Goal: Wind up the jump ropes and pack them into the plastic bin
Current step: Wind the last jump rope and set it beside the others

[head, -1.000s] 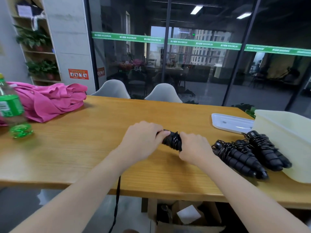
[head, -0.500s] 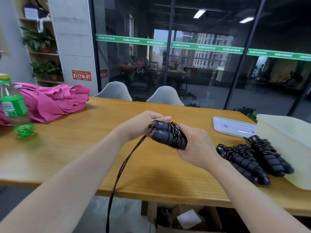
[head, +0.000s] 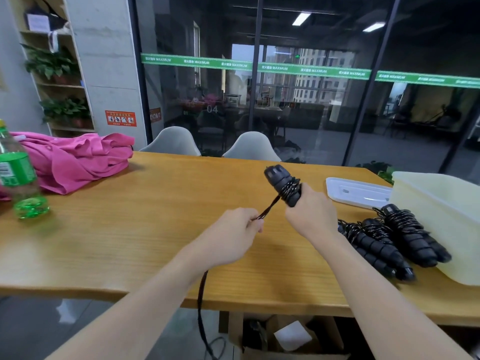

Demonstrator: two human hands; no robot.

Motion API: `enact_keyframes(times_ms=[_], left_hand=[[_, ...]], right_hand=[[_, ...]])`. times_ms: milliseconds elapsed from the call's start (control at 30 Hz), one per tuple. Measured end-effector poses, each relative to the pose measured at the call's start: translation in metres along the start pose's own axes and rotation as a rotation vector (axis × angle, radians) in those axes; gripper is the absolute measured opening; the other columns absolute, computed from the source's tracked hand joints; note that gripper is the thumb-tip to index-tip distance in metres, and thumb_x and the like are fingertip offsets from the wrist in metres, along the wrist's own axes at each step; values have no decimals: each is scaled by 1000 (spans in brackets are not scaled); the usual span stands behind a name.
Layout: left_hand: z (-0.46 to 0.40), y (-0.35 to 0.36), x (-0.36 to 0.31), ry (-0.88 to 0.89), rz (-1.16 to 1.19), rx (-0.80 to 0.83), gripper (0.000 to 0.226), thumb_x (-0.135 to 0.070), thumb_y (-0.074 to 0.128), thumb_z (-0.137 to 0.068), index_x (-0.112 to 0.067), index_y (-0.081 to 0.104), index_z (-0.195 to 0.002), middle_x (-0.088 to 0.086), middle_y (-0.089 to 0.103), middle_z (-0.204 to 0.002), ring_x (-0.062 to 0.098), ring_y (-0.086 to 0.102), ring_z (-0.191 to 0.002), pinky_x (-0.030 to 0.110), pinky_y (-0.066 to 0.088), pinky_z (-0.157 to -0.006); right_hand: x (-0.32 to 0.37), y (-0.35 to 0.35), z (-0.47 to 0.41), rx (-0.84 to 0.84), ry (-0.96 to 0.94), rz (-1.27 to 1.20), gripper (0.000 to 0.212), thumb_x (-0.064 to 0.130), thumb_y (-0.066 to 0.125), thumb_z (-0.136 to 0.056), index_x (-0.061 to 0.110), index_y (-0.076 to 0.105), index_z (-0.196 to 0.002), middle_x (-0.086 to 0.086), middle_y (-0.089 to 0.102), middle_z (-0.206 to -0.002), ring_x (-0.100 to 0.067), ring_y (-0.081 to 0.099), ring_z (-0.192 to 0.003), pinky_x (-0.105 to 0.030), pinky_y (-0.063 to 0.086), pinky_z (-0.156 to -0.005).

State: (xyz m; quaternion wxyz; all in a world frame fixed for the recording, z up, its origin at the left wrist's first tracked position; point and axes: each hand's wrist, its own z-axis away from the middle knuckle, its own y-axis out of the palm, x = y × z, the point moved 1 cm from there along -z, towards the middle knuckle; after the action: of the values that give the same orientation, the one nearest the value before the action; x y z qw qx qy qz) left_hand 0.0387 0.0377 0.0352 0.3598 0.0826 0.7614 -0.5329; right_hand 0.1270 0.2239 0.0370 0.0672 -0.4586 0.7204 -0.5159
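Right hand (head: 311,216) gripping rope handles (head: 283,185), left hand (head: 233,235) pinching cord (head: 267,209)

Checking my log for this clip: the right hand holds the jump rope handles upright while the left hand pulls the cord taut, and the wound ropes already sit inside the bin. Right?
Not quite. The head view shows the wound ropes lying on the table beside the bin, not inside. The rest holds.

Wooden table (head: 155,229) bears bottle (head: 19,178), pink cloth (head: 78,162), lid (head: 358,192), bin (head: 441,216), wound ropes (head: 394,240).
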Motion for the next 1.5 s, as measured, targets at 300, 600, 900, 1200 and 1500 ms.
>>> enact_keyframes(times_ms=[300,600,900,1200,1500], left_hand=[[-24,-43,-7,126,-311,-134,33,-53,56,-100,-30,70,-79,-9,66,-72,11,59,-69,33,45,-61],[-49,-57,9,107,327,232,30,-46,77,-85,-18,66,-82,-1,58,-73,15,48,-68,28,38,-63],[-49,-29,5,87,722,52,34,-31,51,-107,-25,55,-73,-3,36,-66,18,18,-62,29,17,-55],[-24,40,5,-41,346,-105,38,-36,39,-110,-18,60,-84,2,44,-60,18,36,-51,31,30,-51],[-10,-9,-11,138,-332,-294,44,-54,46,-103,-22,64,-78,-6,56,-60,17,55,-63,34,43,-58]], right_hand=[[-4,13,29,181,-401,345,27,25,60,-84,21,36,-95,5,49,-77,-33,50,-71,-37,36,-59],[-1,-11,41,119,-755,-76,32,25,62,-70,35,36,-87,15,47,-69,-27,55,-64,-40,43,-53],[4,-19,25,-72,-487,-298,28,18,69,-74,25,58,-99,5,67,-75,-31,60,-69,-45,52,-62],[-8,-15,1,-87,68,-324,11,18,60,-83,24,56,-92,1,64,-76,-29,59,-72,-38,45,-61],[-35,2,10,52,-162,349,26,25,62,-83,20,40,-97,4,51,-73,-30,53,-67,-34,35,-56]])
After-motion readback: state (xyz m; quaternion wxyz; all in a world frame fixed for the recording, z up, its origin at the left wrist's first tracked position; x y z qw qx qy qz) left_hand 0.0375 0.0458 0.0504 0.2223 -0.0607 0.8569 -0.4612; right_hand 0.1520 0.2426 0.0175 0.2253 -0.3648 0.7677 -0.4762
